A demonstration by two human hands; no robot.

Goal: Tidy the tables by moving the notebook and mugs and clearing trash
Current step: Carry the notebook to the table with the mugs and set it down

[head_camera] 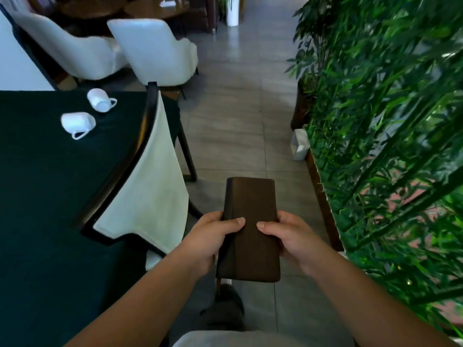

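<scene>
I hold a closed dark brown notebook (250, 211) flat in front of me over the tiled floor. My left hand (213, 236) grips its left edge with the thumb on the cover, and my right hand (290, 236) grips its right edge the same way. Two white mugs lie on their sides on the dark green table (45, 196) at my left: one mug (100, 100) farther away, the other mug (77, 123) nearer, both well out of reach of my hands.
A black-framed chair with a cream back (147, 186) stands against the table's right edge. Two white armchairs (152, 51) stand beyond. A dense green plant wall (388, 121) lines the right side, with a small white bin (299, 144) at its base. A grey tiled aisle (238, 108) runs ahead.
</scene>
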